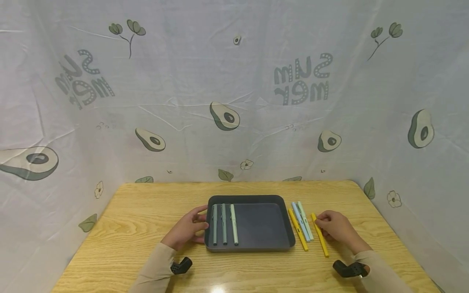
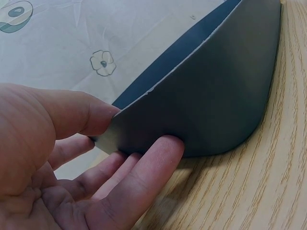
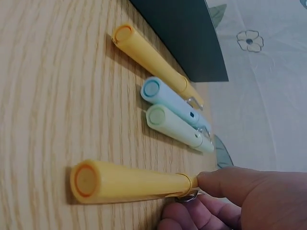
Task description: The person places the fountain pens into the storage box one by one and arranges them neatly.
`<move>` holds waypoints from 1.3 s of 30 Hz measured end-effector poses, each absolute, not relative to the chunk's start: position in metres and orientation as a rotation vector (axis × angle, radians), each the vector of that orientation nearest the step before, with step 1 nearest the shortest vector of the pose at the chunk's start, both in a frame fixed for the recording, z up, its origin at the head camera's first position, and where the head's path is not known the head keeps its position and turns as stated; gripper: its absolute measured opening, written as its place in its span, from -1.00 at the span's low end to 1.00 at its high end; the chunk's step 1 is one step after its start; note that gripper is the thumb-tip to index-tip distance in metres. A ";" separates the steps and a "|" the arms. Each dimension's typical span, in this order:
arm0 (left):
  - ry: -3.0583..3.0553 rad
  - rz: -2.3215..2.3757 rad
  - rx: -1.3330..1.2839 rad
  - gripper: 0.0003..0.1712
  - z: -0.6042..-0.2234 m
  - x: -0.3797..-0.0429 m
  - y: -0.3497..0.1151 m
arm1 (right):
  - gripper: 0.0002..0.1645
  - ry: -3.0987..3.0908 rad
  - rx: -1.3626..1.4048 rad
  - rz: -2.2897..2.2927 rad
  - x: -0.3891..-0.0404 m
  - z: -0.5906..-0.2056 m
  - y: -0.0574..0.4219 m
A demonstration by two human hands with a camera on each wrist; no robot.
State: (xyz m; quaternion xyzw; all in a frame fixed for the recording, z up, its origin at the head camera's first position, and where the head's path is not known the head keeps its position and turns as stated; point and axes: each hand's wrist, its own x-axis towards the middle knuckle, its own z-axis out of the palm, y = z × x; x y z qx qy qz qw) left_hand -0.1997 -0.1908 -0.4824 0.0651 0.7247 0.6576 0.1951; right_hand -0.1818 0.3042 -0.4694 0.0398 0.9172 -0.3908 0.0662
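A dark grey tray lies on the table with two grey-green pens and a pale green pen side by side in its left part. My left hand is at the tray's left end, digits against the rim and outer wall. Right of the tray, my right hand pinches the clip end of a yellow pen, which lies along the wood. Between tray and hand lie another yellow pen, a light blue pen and a light green pen.
The wooden table meets a pale curtain printed with avocados and flowers at its back and sides. A black wrist device sits by the left sleeve, and another wrist device by the right sleeve.
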 end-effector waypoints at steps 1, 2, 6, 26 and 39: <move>2.031 1.843 0.184 -0.20 -0.482 -0.200 -0.191 | -0.68 2.771 0.121 -1.174 -0.182 -0.469 0.305; 2.031 1.843 0.183 -0.19 -0.482 -0.200 -0.191 | -0.67 2.776 0.125 -1.168 -0.182 -0.469 0.306; 2.034 1.839 0.180 -0.19 -0.482 -0.200 -0.191 | -0.66 2.790 0.152 -1.154 -0.185 -0.471 0.312; 2.028 1.837 0.181 -0.21 -0.484 -0.200 -0.191 | -0.67 2.869 0.160 -1.052 -0.185 -0.470 0.318; 2.023 1.843 0.179 -0.19 -0.488 -0.202 -0.191 | -0.56 2.855 0.180 -1.002 -0.184 -0.466 0.319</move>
